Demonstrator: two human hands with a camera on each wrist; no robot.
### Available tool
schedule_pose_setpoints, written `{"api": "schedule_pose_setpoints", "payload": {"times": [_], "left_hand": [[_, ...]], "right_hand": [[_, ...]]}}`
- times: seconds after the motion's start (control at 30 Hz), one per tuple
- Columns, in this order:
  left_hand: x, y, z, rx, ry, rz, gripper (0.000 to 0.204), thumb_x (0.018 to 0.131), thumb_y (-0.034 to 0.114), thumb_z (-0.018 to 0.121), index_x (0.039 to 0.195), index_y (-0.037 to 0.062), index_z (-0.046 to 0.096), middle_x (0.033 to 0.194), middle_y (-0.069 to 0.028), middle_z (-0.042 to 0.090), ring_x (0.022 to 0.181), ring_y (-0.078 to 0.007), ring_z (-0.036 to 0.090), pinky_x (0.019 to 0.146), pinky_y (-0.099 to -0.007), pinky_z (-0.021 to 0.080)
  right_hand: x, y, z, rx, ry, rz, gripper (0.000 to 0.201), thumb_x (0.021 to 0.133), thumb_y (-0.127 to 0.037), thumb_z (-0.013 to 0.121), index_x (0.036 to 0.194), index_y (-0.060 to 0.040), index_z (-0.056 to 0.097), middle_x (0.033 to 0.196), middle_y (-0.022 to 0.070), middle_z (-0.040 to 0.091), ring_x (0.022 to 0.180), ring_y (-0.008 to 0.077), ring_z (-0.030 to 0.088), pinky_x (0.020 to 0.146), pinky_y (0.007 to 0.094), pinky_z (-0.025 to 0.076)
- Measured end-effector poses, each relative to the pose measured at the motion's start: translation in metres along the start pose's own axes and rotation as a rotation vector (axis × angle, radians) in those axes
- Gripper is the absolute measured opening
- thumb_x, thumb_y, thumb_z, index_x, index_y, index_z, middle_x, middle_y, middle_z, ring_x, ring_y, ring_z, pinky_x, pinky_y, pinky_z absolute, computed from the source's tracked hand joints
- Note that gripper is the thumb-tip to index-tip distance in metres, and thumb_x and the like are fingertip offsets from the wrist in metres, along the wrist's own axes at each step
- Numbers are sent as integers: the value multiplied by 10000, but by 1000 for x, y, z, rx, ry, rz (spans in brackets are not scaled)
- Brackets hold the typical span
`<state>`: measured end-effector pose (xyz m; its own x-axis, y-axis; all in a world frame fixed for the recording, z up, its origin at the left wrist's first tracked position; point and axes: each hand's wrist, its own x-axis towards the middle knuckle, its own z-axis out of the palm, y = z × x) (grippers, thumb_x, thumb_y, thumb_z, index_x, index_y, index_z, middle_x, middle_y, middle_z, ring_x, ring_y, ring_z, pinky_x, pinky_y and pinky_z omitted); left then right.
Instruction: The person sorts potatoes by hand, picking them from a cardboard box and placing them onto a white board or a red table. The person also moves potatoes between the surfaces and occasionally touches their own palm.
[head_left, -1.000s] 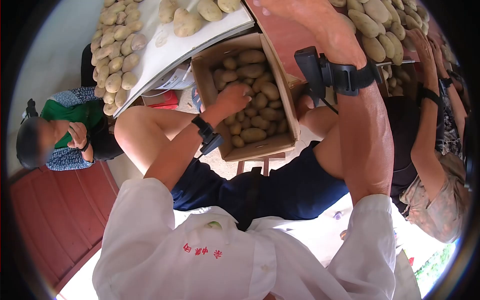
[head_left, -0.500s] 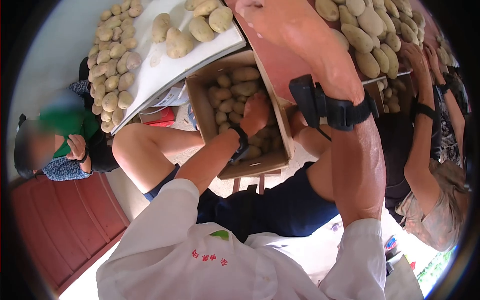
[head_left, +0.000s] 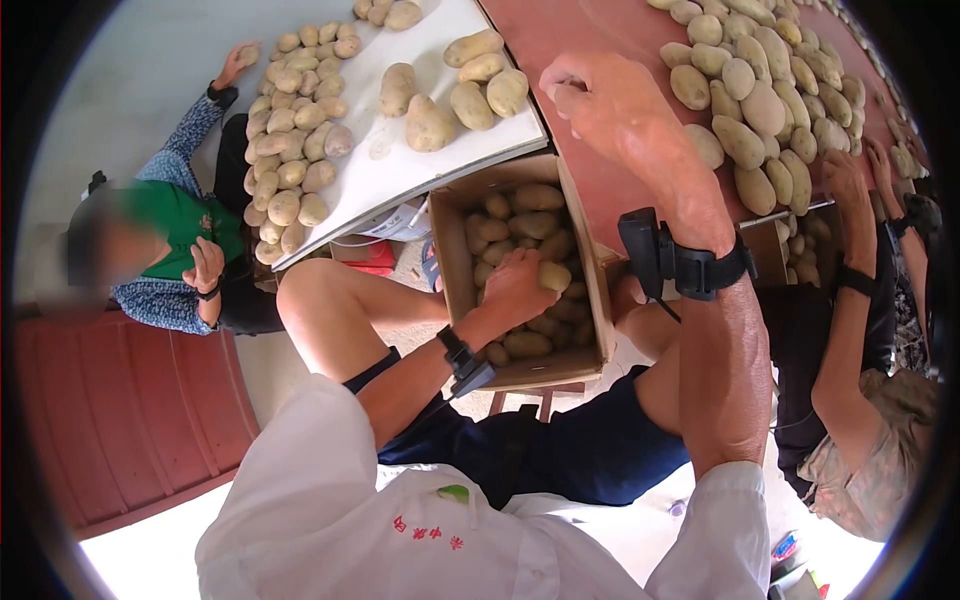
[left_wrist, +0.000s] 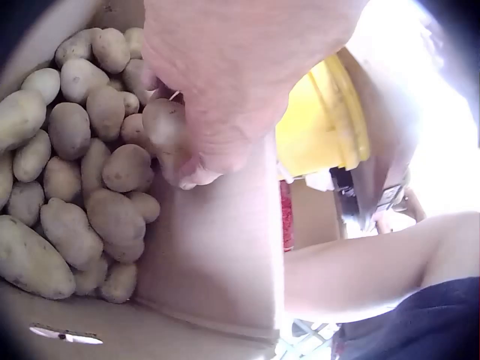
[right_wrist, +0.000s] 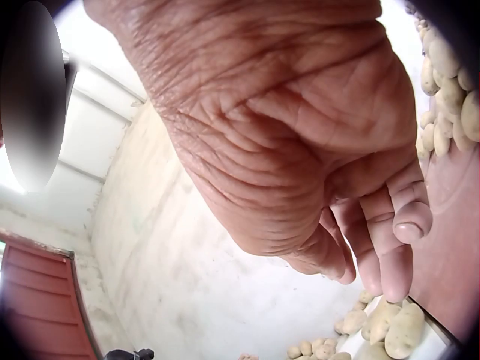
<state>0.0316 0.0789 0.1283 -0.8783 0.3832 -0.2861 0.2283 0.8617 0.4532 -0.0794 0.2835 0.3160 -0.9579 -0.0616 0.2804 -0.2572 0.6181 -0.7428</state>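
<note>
In the head view my left hand [head_left: 510, 292] is inside the cardboard box [head_left: 605, 330], its fingers around a potato [head_left: 554, 276]. The left wrist view shows that potato [left_wrist: 166, 129] pinched between thumb and fingers of the left hand [left_wrist: 240, 82], beside the box wall [left_wrist: 217, 247] and above many loose potatoes [left_wrist: 67, 131]. My right hand [head_left: 615, 108] is over the red tabletop [head_left: 625, 200]. Its fingers hang loosely curled with nothing in them, as the right hand [right_wrist: 300, 142] shows in the right wrist view.
Potatoes lie in rows and a small group on the white tabletop [head_left: 375, 165], left of the red one. A larger pile of potatoes [head_left: 765, 110] is on the red tabletop at right. One person [head_left: 190, 235] sits at far left; another person's arm [head_left: 845, 330] reaches in from the right.
My left hand moved within the box, and a potato now shows in its fingers. My right hand remains over the red tabletop. The person at left has stretched an arm toward the potatoes.
</note>
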Motion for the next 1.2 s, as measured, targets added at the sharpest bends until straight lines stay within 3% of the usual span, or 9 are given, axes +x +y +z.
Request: {"api": "schedule_pose_setpoints", "payload": {"times": [0.3, 0.37, 0.43, 0.67, 0.8, 0.87, 0.9, 1.07, 1.2], "left_hand": [[-41, 4, -128, -343, 189, -140, 667, 765, 413, 805, 1249, 6, 590, 1199, -200, 633, 1117, -348, 631, 968, -419, 502], [-36, 0, -149, -327, 283, -165, 674, 787, 424, 800, 1247, -19, 586, 1143, -186, 663, 1023, -275, 657, 919, -365, 512], [-1, -23, -184, -651, 373, -126, 657, 803, 423, 795, 1216, -48, 598, 1071, -167, 678, 947, -217, 650, 862, -320, 514], [101, -26, -283, -523, 530, -243, 716, 863, 548, 676, 1143, -111, 639, 972, -176, 708, 877, -239, 670, 823, -340, 508], [152, -52, -290, -354, 471, -340, 679, 889, 538, 625, 1154, -85, 673, 1062, -224, 722, 977, -303, 694, 891, -385, 506], [167, -63, -283, 142, 388, -249, 576, 909, 491, 596, 1169, -11, 706, 1153, -226, 710, 1087, -345, 674, 947, -416, 497], [168, -64, -280, 138, 386, -246, 576, 909, 491, 596, 1169, -11, 706, 1153, -226, 710, 1087, -345, 674, 947, -416, 497], [169, -76, -276, -1, 360, -210, 453, 918, 444, 604, 1174, 93, 731, 1172, -164, 717, 1110, -340, 663, 969, -401, 501], [162, -80, -267, -113, 407, -160, 454, 927, 354, 663, 1222, 11, 695, 1188, -159, 718, 1096, -252, 665, 958, -359, 495]], "right_hand": [[-5, -3, -1, -31, -12, -14, 209, 904, -153, 552, 965, -42, 717, 929, 187, 710, 883, 398, 657, 795, 473, 507], [-5, -3, -1, -42, -19, -13, 192, 918, -156, 578, 988, -31, 705, 892, 172, 710, 814, 342, 652, 752, 429, 509], [-5, -2, 1, -54, -28, -12, 183, 931, -159, 604, 1011, -20, 693, 855, 158, 709, 744, 286, 647, 709, 384, 510], [-3, -4, 1, -67, -44, 19, 184, 932, -158, 605, 1015, -23, 699, 876, 159, 714, 763, 295, 655, 728, 390, 513], [-2, -6, -1, -61, -60, 50, 189, 936, -166, 607, 1021, -26, 701, 880, 158, 714, 774, 305, 661, 737, 395, 513], [-3, -7, -1, -52, -56, 42, 195, 923, -158, 571, 999, -45, 709, 908, 172, 714, 841, 350, 663, 774, 435, 516], [-3, -9, -1, -41, -54, 35, 213, 910, -151, 535, 978, -63, 718, 936, 185, 715, 908, 396, 664, 812, 476, 519], [-4, -11, -3, -39, -64, 65, 215, 909, -151, 532, 967, -59, 717, 932, 189, 713, 889, 405, 661, 806, 487, 518], [0, -3, 0, -71, -63, 27, 221, 898, -144, 528, 968, -47, 714, 924, 199, 709, 875, 411, 659, 794, 503, 515]]}}
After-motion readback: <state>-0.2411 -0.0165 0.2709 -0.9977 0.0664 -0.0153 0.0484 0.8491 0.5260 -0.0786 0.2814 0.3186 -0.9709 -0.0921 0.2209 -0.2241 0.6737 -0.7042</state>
